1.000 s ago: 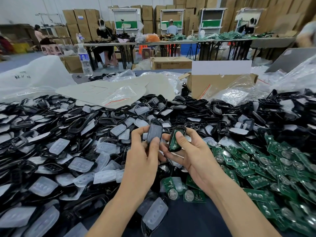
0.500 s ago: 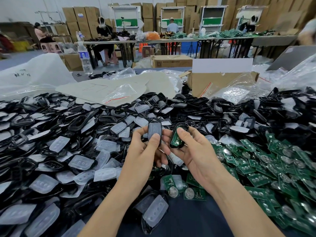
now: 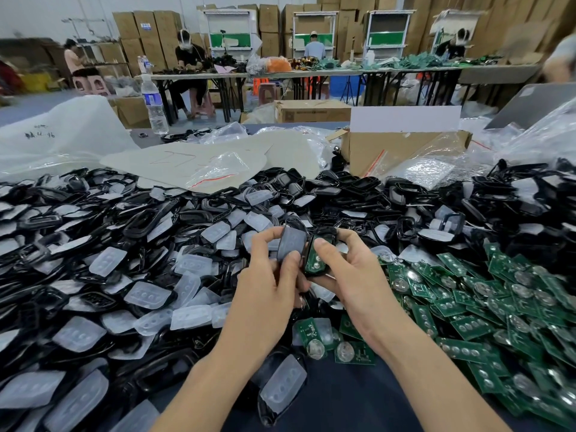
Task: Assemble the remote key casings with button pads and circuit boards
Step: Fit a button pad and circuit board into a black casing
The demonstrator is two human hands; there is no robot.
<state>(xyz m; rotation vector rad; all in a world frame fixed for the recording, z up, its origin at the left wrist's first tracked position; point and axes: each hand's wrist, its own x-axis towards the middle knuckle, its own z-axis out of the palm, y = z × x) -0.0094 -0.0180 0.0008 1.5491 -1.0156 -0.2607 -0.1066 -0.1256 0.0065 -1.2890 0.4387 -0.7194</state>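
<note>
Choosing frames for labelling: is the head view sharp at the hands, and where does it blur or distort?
Head view: left hand with padded casing and right hand with board casing fairly sharp in soft, even light; person at right edge blurred; far tables bow slightly; plastic bags glare.

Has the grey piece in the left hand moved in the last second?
Yes, slightly right: against the loose circuit board below, the padded casing in the left hand now meets the green-board casing in the right hand.

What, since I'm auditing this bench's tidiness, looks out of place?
Nothing looks damaged. Only a few stray circuit boards lie on the table near its front edge, apart from the green pile at right.
</note>
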